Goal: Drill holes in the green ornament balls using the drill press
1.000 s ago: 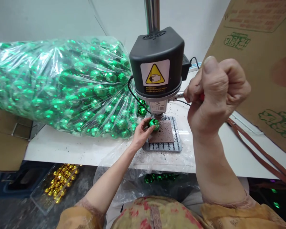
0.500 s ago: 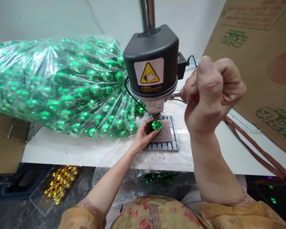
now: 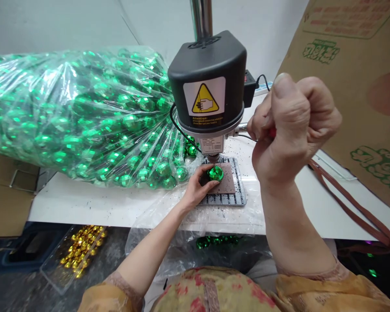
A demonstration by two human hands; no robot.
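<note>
A shiny green faceted ball (image 3: 216, 173) sits beneath the chuck of a small black drill press (image 3: 206, 65). Thumb and fingers of my left hand (image 3: 197, 187) grip it from its left side. Under the ball lies a brown pad (image 3: 228, 184) on the slotted metal base plate (image 3: 229, 200), dotted with dark shavings. My right hand (image 3: 289, 125) is closed around the end of the press's feed lever (image 3: 242, 128); a bit of red shows between the fingers, and most of the handle is hidden.
Left of the press lies a large clear bag (image 3: 78, 117) full of green faceted balls. A cardboard box (image 3: 351, 95) stands at the right, with a brown strap (image 3: 351, 203) near it. Below the table's left edge is a clear bin (image 3: 56, 277) holding small gold balls.
The green ball and my left hand have shifted slightly right on the pad, and the ball has turned a little. My right hand stays on the lever, nearly unmoved.
</note>
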